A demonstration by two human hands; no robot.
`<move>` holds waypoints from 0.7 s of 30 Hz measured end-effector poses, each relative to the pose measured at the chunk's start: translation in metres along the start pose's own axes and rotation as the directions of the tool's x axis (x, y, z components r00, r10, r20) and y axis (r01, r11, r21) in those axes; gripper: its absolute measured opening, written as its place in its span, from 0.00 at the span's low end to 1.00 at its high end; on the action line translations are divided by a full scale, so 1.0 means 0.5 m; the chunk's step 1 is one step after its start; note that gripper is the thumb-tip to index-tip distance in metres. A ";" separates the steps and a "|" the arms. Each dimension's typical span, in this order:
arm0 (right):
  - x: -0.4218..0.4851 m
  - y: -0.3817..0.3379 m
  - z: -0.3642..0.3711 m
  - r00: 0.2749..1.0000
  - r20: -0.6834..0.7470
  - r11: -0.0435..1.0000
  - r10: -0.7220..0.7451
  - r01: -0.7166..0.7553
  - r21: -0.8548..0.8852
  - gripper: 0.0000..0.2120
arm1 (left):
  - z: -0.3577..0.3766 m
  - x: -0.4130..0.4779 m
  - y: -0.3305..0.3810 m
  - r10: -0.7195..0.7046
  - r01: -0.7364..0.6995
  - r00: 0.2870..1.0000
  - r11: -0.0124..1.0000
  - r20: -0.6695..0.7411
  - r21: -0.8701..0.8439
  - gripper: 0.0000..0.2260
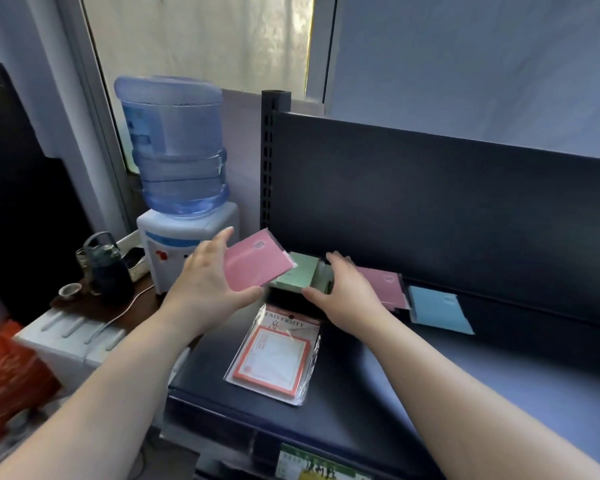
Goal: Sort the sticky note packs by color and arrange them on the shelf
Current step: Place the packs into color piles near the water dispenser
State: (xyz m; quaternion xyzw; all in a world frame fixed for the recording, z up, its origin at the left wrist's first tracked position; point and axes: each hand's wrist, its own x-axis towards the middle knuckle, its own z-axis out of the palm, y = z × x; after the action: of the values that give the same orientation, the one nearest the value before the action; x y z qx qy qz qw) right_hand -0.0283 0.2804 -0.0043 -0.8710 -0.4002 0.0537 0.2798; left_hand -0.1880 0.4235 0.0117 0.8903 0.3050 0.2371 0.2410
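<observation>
My left hand (pixel 205 285) holds a pink sticky note pack (pixel 255 259) tilted in the air above the shelf's left end. Just right of it, my right hand (pixel 347 292) grips a green pack (pixel 300 275) that rests on the dark shelf (pixel 464 375) against the back panel. Further right, a second pink pack (pixel 383 285) leans at the back, partly hidden by my right hand. A blue pack (pixel 438 308) lies beside it. In front, a clear-wrapped pack with a red-orange border (pixel 274 358) lies flat on the shelf.
A water dispenser with a blue bottle (pixel 175 150) stands left of the shelf's upright post (pixel 269 150). A dark kettle (pixel 109 271), cups and a cable sit on a low table at the left. An orange bag (pixel 7 375) is at the far left.
</observation>
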 end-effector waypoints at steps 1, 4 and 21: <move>-0.008 0.007 -0.012 1.000 -0.019 1.000 0.002 -0.002 0.004 0.37 | 0.008 0.005 0.012 0.024 -0.024 0.999 1.000 0.023 -0.001 0.47; -0.035 0.043 -0.055 0.997 -0.053 0.999 0.049 -0.049 -0.004 0.32 | 0.039 0.025 0.060 0.121 -0.121 0.987 0.993 0.106 -0.009 0.46; -0.222 0.206 -0.205 0.936 -0.227 0.956 0.270 -0.288 -0.051 0.27 | 0.211 0.124 0.281 0.248 -0.506 0.733 0.822 0.634 0.263 0.44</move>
State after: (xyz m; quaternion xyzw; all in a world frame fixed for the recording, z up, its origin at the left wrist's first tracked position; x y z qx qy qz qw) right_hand -0.0020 0.1005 0.0125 -0.9304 -0.2415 -0.0195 0.2750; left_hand -0.0241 0.3359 0.0279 0.9928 0.0694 -0.0681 0.0698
